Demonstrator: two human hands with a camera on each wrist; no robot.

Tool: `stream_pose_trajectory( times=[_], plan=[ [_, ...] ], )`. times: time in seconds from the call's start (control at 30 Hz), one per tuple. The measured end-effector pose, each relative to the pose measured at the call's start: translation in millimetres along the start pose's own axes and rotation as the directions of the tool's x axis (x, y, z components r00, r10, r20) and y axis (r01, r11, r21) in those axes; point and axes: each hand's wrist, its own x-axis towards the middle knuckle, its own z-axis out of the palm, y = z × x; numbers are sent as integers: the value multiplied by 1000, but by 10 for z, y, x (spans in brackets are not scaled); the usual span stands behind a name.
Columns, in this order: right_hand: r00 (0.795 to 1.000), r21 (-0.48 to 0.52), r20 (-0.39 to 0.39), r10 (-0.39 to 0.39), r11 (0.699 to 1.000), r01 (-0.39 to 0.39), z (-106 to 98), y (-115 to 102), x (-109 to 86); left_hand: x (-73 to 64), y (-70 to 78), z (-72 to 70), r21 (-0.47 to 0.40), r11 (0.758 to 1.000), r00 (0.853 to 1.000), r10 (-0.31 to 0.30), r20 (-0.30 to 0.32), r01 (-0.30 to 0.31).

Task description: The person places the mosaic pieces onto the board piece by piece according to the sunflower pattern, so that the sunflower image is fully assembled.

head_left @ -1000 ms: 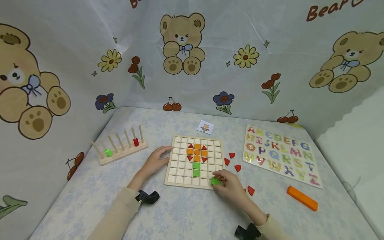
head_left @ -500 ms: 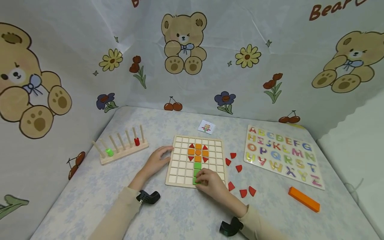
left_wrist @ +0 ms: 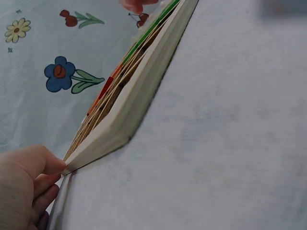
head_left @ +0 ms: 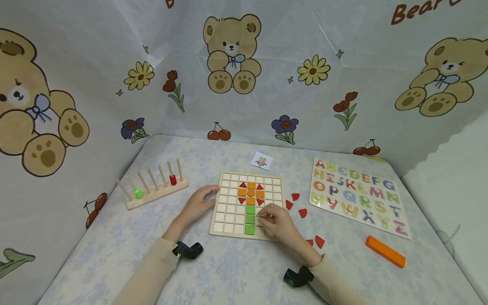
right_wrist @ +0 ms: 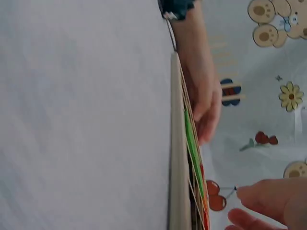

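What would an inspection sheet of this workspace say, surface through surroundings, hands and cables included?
Surface: table, pale bluish pattern.
Job's things: grid board bearing orange pieces, red triangles and a column of three green squares; picture card beyond it; loose red pieces to its right.
Clutter: peg stand with green rings and red rings, alphabet board, orange bar.
Hands: left hand touches the grid board's left edge; right hand is over its right part, no held piece visible.
Cables: possibly a thin pale cord at far right, too faint to confirm.
Surroundings: bear-print fabric behind the table.
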Motion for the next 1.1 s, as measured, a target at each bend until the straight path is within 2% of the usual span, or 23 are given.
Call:
stream_pose_trajectory(
  times=[0.07, 0.17, 0.3, 0.47, 0.63, 0.77, 0.97, 1.1],
  plan=[
    [995, -55, -76, 64, 996, -68, -138, 84, 51, 6, 0, -3, 1, 1000, 1000, 1, -1, -1],
    [972, -139, -138, 189, 968, -207, -327, 240, 94, 9, 5, -13, 0, 1000, 1000, 2, 1, -2],
    [952, -195, -100, 291, 932, -305, -471, 424, 112, 8, 14, -24, -1, 1000, 1000, 4, 7, -4],
    [955, -171, -40, 295, 939, -297, -514, 514, 119, 10, 15, -28, 6, 1000, 1000, 11, 7, -12],
    [954, -213, -80, 290, 930, -300, -538, 529, 116, 8, 17, -26, 8, 1000, 1000, 20, 9, -20],
    [953, -238, -102, 287, 923, -303, -577, 544, 109, 4, 15, -18, 6, 1000, 1000, 2, 8, -2],
    [956, -229, -79, 282, 929, -293, -626, 560, 102, -2, 18, -8, 11, 1000, 1000, -4, -2, 4],
    [950, -226, -121, 287, 924, -308, -625, 513, 110, -3, 20, -12, 3, 1000, 1000, -16, 0, 16]
  ],
)
